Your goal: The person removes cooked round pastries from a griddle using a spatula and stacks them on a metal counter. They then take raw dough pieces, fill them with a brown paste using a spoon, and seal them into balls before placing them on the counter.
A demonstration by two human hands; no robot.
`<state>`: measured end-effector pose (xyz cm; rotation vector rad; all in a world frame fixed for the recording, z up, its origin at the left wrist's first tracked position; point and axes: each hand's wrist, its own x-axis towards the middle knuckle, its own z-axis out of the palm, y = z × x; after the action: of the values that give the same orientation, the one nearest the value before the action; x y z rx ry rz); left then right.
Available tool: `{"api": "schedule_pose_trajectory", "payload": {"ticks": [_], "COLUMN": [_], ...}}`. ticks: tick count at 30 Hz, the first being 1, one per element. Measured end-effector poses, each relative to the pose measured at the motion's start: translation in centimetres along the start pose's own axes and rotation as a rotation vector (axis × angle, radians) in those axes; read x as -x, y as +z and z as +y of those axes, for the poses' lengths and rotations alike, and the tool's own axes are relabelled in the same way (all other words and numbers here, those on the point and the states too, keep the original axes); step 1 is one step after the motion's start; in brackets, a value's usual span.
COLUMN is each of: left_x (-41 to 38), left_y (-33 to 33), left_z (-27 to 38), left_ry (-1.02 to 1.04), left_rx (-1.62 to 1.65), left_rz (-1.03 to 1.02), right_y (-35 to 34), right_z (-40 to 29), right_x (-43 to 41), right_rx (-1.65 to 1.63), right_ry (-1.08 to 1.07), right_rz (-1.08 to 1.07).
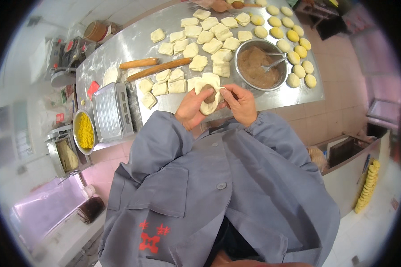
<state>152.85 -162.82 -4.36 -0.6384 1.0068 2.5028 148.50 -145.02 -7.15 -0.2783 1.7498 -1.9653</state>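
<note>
My left hand [193, 108] cradles a piece of dough [208, 107] with brown filling in its middle. At the dough's right rim, my right hand [241, 101] pinches a fold of the edge between thumb and fingers. Just beyond the hands, folded dough squares [213, 46] cover much of the metal table. A steel bowl [239, 74] of brown filling, with metal utensils in it, stands beyond my right hand. Rounded yellowish dough pieces [293, 80] lie around the bowl's right side. Two wooden rolling pins [160, 69] rest to the left of the squares.
A digital scale with a metal tray [107, 111] stands at the table's left, beside a bowl of yellow shreds [86, 130] and a red scraper [93, 89]. Another person's hand [220, 5] is at the far edge. Yellow pieces [367, 187] line a surface at right.
</note>
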Motion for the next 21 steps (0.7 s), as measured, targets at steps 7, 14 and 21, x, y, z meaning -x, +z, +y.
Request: {"api": "schedule_pose_trajectory", "payload": {"ticks": [7,14,21], "left_x": [0.2,-0.1,-0.9], "left_y": [0.3,3.4,5.5], "left_z": [-1.8,-2.8,-4.6], "left_ry": [0.113,0.106,0.031], "left_rx": [-0.093,0.062,-0.146], "left_rz": [0.019,0.071,0.12], "right_y": [0.2,-2.5,-6.7], "right_z": [-1.7,-0.7,-2.1], "right_x": [0.2,0.6,1.0], "right_rx": [0.157,-0.055,0.203], "right_ry": [0.041,-0.062,0.043], "right_rz": [-0.036,-0.028,-0.201]}}
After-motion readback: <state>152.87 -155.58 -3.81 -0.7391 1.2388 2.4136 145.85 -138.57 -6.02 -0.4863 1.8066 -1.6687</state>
